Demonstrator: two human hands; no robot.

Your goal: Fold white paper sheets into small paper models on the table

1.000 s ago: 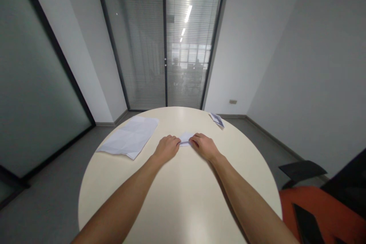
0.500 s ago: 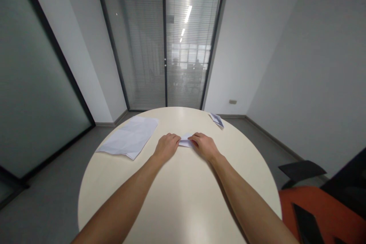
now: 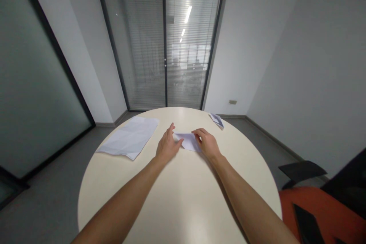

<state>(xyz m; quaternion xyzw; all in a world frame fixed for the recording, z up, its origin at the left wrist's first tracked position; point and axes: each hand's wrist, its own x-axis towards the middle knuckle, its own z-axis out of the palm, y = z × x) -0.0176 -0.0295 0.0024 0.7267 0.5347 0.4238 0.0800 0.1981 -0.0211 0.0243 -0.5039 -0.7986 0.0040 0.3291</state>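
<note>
A small folded piece of white paper (image 3: 188, 142) is between my hands, over the far half of the round table (image 3: 177, 198). My right hand (image 3: 206, 143) pinches its right end between thumb and fingers. At the paper's left end, my left hand (image 3: 167, 145) has its thumb and fingers spread apart, the thumb by the lower left edge. Whether the left thumb touches the paper, I cannot tell.
White paper sheets (image 3: 130, 136) lie on the table's left side. Another folded paper (image 3: 216, 119) rests near the far right edge. An orange chair (image 3: 328, 209) with a black armrest (image 3: 303, 169) stands at the right, close to the table.
My left hand has opened from its grip on the paper, its fingers spreading. The paper now shows a wider face, turned toward me. My right hand still grips its right end.
</note>
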